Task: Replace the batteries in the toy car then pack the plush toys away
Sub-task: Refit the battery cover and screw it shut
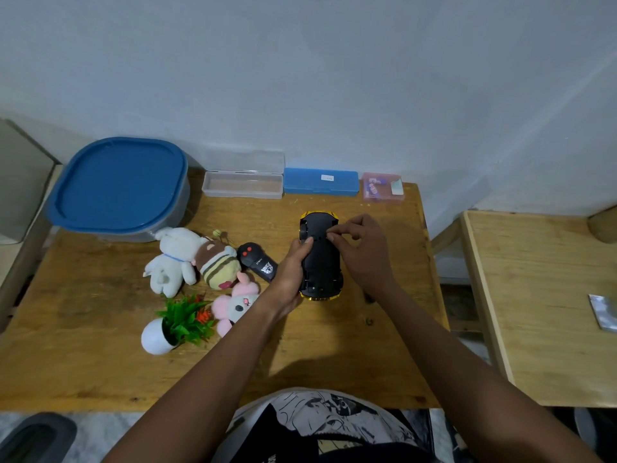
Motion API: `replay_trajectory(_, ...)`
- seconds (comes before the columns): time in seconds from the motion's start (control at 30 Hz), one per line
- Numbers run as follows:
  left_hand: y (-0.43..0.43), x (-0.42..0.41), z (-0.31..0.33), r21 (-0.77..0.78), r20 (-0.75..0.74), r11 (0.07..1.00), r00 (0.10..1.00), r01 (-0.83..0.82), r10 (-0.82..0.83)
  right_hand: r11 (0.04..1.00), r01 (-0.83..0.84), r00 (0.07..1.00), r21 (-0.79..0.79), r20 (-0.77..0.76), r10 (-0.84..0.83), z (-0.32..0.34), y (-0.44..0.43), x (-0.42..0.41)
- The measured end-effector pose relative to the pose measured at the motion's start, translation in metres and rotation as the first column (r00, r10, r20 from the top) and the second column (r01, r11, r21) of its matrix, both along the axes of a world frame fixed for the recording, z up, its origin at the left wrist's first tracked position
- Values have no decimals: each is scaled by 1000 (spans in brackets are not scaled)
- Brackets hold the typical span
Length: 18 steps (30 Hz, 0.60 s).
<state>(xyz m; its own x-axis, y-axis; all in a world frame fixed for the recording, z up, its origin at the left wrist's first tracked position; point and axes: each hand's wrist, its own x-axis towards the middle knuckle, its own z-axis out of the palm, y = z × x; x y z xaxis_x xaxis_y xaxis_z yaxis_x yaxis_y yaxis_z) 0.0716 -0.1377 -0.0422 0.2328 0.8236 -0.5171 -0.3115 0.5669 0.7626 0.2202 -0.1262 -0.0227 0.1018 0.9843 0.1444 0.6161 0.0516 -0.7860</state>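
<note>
On a wooden table [100, 329] against a pale wall [300, 78], left hand [290, 272] grips the overturned toy car [320, 259]; right hand [360, 248] pinches at its underside.

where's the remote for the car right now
In the head view, the black remote lies on the wooden table, left of centre, between the striped bee plush and the left hand that steadies the upturned toy car.

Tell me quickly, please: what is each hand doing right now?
Left hand: closed around the side of the upturned toy car, holding it steady.
Right hand: fingers pinched together on the car's underside; whether they hold anything cannot be told.
</note>
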Motion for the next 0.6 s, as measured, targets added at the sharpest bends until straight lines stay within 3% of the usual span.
replay_trajectory(0.43,0,0,-4,-18,52,1000,999,-2,3,1000,-3,999,2,-37,3,0,-2,-1)
replay_trajectory(0.6,-7,3,-6,-99,135,995,991,-12,25,999,-19,999,-37,-42,17,-1,-8,0)
